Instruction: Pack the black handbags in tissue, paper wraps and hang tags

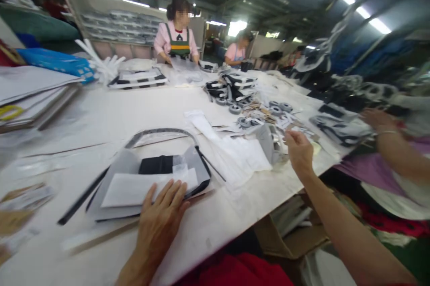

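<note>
A handbag (157,164) lies on the white table in front of me, its black strap part showing among grey wrapping sheets. Its curved handle (161,132) points away from me. My left hand (164,207) rests flat, fingers stretched out, on a folded white sheet (134,187) laid over the bag. Farther right, my right hand (300,151) is raised above the table edge with its fingers curled together. What it pinches, if anything, is too small to make out. Nearest to it is a small grey-white box (267,143) with loose pieces inside.
White flat bags (231,154) lie mid-table. Beyond them are tape rolls (235,109), tags and wrapped black bags (231,87). Cardboard sheets with yellow scissors (10,112) sit left. A co-worker's arm (386,138) reaches in at right; other people stand across the table. An open carton (285,236) sits below.
</note>
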A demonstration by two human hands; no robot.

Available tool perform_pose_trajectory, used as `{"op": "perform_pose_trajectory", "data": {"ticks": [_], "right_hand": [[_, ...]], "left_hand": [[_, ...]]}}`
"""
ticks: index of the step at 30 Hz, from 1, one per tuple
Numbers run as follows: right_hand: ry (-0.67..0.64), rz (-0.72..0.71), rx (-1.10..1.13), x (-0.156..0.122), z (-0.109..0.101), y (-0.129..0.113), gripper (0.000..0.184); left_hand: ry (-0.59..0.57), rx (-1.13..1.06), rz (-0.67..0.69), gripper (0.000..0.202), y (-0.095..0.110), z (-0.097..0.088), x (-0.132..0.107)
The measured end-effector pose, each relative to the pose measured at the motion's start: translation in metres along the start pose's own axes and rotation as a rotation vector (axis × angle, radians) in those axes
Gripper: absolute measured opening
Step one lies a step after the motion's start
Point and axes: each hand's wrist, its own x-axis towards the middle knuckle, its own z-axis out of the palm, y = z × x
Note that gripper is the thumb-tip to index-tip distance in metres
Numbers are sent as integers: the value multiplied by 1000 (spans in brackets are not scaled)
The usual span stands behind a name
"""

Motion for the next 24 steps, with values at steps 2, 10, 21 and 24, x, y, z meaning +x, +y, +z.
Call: {"op": "perform_pose_trajectory", "data": {"ticks": [2,10,21,24], "right_hand": [[3,83,-112,21,-22,27,39],[-300,364,-88,40,-20,66,28],[-233,366,162,29,-27,46,22],[-178,362,223,12,-39,47,27]], "left_hand": [[23,34,78,33,-6,5,0],[46,91,162,35,-14,10,-2],[32,96,184,34,-11,6,2],[25,92,168,34,-10,5,2]]}}
